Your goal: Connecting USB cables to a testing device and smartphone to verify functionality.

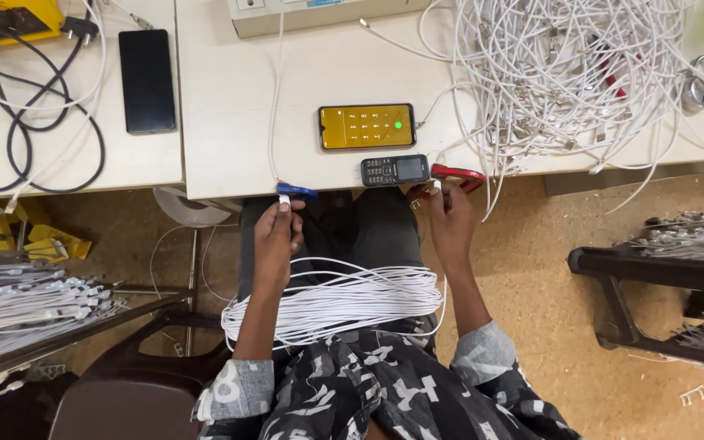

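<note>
While draped across the lap, thin white cable (344, 303), each end pinched in left hand (275, 240) and right hand (450, 220) grip.

A: What lies on the table (230, 122)?
B: A smartphone (367, 126) at the centre; a keypad phone (395, 169) at its 6 o'clock, by the edge; a cable tangle (564, 73) at 2 o'clock; a padlock (701, 84) beyond.
A: And below the edge?
B: A cable bundle (336, 303) across the lap, between left hand (277, 238) and right hand (450, 220)
</note>
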